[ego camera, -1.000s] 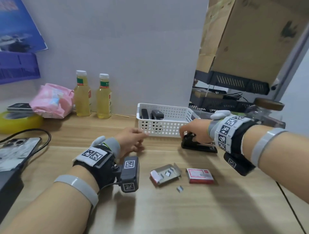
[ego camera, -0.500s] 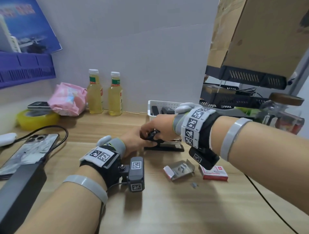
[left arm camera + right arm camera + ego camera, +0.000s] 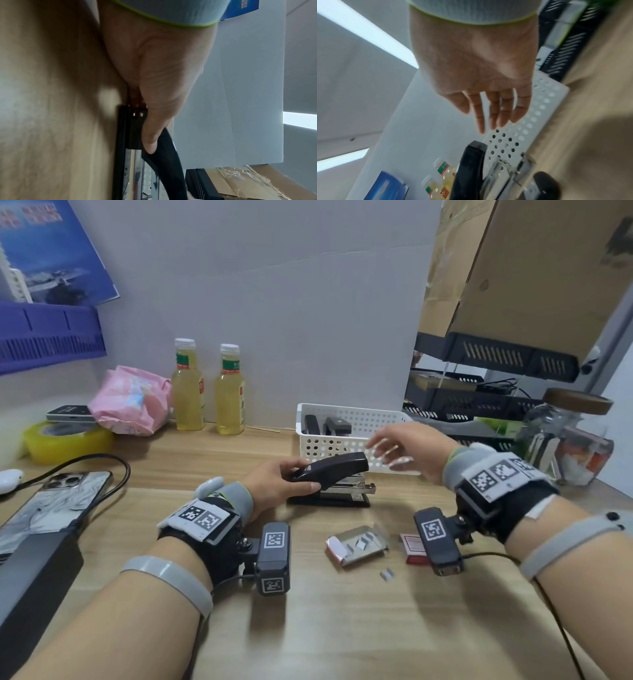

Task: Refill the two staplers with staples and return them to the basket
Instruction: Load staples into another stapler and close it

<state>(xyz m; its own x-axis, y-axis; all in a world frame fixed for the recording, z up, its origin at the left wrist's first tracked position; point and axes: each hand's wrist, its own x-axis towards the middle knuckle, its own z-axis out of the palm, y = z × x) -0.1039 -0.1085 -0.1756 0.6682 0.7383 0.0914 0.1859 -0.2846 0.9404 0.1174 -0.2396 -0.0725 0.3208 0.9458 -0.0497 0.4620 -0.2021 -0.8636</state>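
A black stapler (image 3: 334,479) (image 3: 164,159) (image 3: 469,169) rests on the wooden desk in front of a white perforated basket (image 3: 356,448) (image 3: 527,119). My left hand (image 3: 284,479) (image 3: 154,128) grips its rear end, with the top cover raised off the metal staple rail. My right hand (image 3: 394,448) (image 3: 489,115) hovers above the stapler's front with fingers spread, holding nothing. A second black stapler (image 3: 337,426) stands inside the basket. An open staple box (image 3: 358,544) with staple strips, a red staple box (image 3: 412,547) and a loose staple strip (image 3: 387,574) lie nearer to me.
Two yellow drink bottles (image 3: 209,388), a pink packet (image 3: 132,400) and a yellow tape roll (image 3: 66,440) stand at the back left. A phone (image 3: 51,505) with a cable lies left. A glass jar (image 3: 565,436) stands at the right.
The stapler came left from in front of the basket's right end. My left hand took hold of its rear and the cover rose. My right hand let go and lifted away to the right.
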